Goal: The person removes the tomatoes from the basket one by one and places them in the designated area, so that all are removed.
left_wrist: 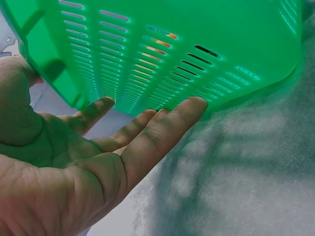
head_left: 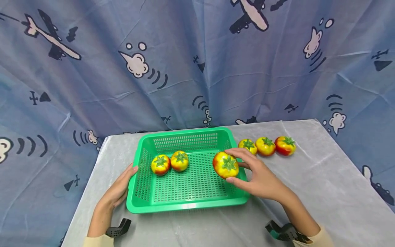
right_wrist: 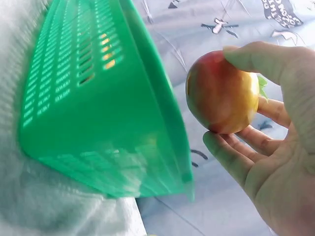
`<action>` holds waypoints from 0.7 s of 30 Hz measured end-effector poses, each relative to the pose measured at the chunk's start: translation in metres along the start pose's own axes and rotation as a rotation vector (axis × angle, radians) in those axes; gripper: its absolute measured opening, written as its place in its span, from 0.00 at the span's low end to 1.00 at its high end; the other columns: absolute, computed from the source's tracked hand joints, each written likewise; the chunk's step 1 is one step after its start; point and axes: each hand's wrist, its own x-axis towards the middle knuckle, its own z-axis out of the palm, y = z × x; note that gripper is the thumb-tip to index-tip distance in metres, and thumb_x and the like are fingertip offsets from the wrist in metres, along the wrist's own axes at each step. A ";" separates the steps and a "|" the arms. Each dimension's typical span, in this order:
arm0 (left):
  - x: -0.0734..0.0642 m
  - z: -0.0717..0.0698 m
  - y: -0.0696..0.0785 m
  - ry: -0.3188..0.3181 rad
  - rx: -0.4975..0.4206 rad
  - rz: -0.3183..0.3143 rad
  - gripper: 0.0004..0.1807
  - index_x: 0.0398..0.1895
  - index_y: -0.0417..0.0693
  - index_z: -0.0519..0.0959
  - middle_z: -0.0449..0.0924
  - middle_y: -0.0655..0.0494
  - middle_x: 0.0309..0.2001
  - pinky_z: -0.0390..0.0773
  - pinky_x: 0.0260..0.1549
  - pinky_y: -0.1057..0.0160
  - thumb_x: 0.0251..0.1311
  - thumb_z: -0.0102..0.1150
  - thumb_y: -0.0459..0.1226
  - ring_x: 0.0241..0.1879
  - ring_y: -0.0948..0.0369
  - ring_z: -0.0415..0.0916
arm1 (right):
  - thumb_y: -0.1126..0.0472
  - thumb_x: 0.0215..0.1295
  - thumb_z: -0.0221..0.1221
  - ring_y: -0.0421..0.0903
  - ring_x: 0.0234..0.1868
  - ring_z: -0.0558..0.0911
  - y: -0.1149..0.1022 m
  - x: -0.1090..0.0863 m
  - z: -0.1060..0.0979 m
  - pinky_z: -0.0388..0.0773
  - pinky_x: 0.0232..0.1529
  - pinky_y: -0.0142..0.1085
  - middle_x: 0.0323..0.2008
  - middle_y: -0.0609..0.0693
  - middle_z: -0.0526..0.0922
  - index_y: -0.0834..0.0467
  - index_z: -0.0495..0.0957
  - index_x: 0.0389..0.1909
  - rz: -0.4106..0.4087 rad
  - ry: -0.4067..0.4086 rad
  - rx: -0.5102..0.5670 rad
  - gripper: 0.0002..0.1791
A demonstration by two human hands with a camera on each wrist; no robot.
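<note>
A green plastic basket (head_left: pixel 188 206) with slotted walls stands on the table. Two red-and-yellow tomatoes with green leafy tops, one tomato (head_left: pixel 160 165) beside another tomato (head_left: pixel 180 161), lie inside toward its left. My left hand (head_left: pixel 118 187) holds the basket's left side, thumb at the rim and fingers (left_wrist: pixel 165 135) extended along the outer wall. Over the basket's right part, my right hand (head_left: pixel 262 175) pinches a third tomato (right_wrist: pixel 221 93) between thumb and fingers. In the right wrist view this tomato is above the level of the rim, apart from the basket wall.
Three more tomatoes sit in a row behind the right hand: a yellow tomato (head_left: pixel 248 146), a middle tomato (head_left: pixel 265 146) and a redder tomato (head_left: pixel 285 145). A pale cloth (head_left: pixel 318 192) covers the table. Behind it hangs a blue curtain (head_left: pixel 179 68) printed with airplanes.
</note>
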 end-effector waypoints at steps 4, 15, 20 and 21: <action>0.000 0.000 0.000 -0.008 0.004 0.011 0.41 0.88 0.49 0.32 0.52 0.23 0.79 0.83 0.59 0.62 0.86 0.34 0.55 0.64 0.58 0.78 | 0.61 0.63 0.76 0.31 0.66 0.73 0.005 -0.007 -0.006 0.84 0.60 0.32 0.70 0.49 0.75 0.47 0.71 0.75 -0.001 0.050 -0.017 0.41; 0.000 0.001 -0.001 -0.010 -0.006 0.002 0.41 0.88 0.50 0.32 0.51 0.23 0.80 0.83 0.60 0.59 0.86 0.33 0.55 0.67 0.54 0.76 | 0.65 0.61 0.76 0.24 0.65 0.71 0.016 -0.024 -0.017 0.75 0.58 0.17 0.69 0.51 0.76 0.48 0.71 0.75 0.061 0.148 -0.021 0.41; 0.000 0.001 -0.001 0.000 -0.020 -0.007 0.41 0.88 0.50 0.33 0.53 0.23 0.78 0.85 0.58 0.58 0.86 0.34 0.55 0.61 0.60 0.80 | 0.67 0.62 0.75 0.23 0.65 0.70 0.025 -0.029 -0.018 0.74 0.58 0.14 0.69 0.51 0.75 0.49 0.71 0.75 0.089 0.191 -0.004 0.41; 0.000 0.002 -0.001 0.001 -0.023 -0.007 0.41 0.88 0.50 0.33 0.53 0.23 0.78 0.85 0.58 0.58 0.85 0.34 0.55 0.60 0.61 0.80 | 0.67 0.62 0.75 0.23 0.65 0.70 0.027 -0.030 -0.018 0.73 0.58 0.14 0.69 0.50 0.75 0.50 0.71 0.75 0.096 0.206 0.003 0.41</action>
